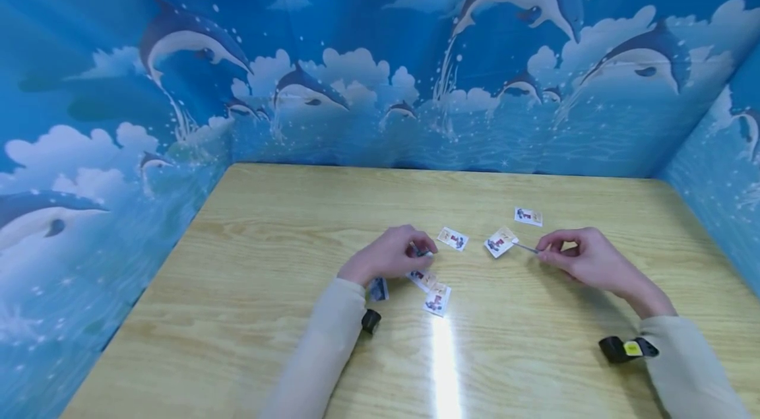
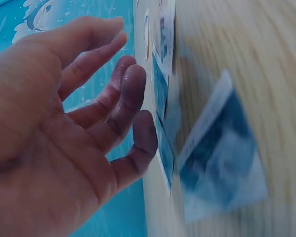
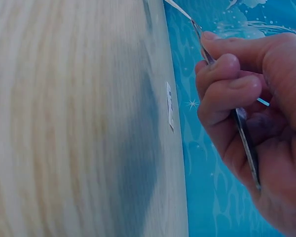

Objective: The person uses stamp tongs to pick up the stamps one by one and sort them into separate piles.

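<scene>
My right hand [image 1: 584,257] grips a pair of metal tweezers [image 3: 247,148] between thumb and fingers. At the tweezers' tip a small printed card [image 1: 497,244] is pinched by its corner; in the right wrist view only a sliver of it shows at the top. My left hand [image 1: 394,253] hovers over the cards at the middle, its fingers loosely curved and holding nothing. Below its fingers lie a printed card [image 1: 423,279] and another overlapping card [image 1: 437,300]. A dark-faced picture card [image 2: 224,158] lies by the left wrist. Part of one more card is hidden behind the left fingers.
One card [image 1: 453,239] lies between the hands, and another card [image 1: 528,216] farther back to the right. The wooden table [image 1: 285,227] meets a blue dolphin-print curtain [image 1: 368,76] at the back and sides. Light reflects off the tabletop in front.
</scene>
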{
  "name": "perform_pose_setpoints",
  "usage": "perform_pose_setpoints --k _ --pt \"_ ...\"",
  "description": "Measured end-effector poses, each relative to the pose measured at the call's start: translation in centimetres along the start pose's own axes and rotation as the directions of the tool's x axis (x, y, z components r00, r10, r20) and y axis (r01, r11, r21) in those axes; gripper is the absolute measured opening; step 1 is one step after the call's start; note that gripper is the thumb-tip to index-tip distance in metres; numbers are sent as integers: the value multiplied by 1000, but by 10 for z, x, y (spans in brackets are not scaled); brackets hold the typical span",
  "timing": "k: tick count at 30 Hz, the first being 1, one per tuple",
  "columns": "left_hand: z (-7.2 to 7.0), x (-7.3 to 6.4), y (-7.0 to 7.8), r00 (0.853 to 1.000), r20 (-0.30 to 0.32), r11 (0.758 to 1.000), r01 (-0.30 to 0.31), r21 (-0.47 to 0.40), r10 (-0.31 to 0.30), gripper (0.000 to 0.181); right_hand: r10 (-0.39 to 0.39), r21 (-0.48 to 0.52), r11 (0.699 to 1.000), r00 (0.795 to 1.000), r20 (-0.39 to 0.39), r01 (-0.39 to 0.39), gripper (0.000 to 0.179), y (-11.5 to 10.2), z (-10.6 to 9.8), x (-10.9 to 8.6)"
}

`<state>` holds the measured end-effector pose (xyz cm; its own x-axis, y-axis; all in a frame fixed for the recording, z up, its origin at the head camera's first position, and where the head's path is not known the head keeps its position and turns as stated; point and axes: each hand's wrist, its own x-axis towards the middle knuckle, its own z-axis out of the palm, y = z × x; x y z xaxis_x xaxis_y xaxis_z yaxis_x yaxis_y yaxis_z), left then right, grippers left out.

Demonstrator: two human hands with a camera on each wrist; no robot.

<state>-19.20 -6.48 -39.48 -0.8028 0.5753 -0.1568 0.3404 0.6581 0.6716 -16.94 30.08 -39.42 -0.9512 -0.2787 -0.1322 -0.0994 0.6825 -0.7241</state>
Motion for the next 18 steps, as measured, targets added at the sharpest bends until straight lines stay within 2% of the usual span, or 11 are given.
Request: perform_pose_setpoints --k 4,8,12,18 --pt "-2 -7 -1 999 28 997 13 71 -15 26 8 4 1000 1000 -23 -8 26 2 -3 -1" --pt "-3 -14 -3 997 47 992 50 116 -56 24 39 -4 999 998 -39 -39 30 4 -7 -3" --pt "-3 -18 -6 995 52 990 79 114 -86 25 59 -16 998 996 -60 -60 32 8 -11 -4" --pt "-2 -19 -8 992 50 989 109 105 -115 29 42 7 999 995 -94 -42 30 15 -16 -4"
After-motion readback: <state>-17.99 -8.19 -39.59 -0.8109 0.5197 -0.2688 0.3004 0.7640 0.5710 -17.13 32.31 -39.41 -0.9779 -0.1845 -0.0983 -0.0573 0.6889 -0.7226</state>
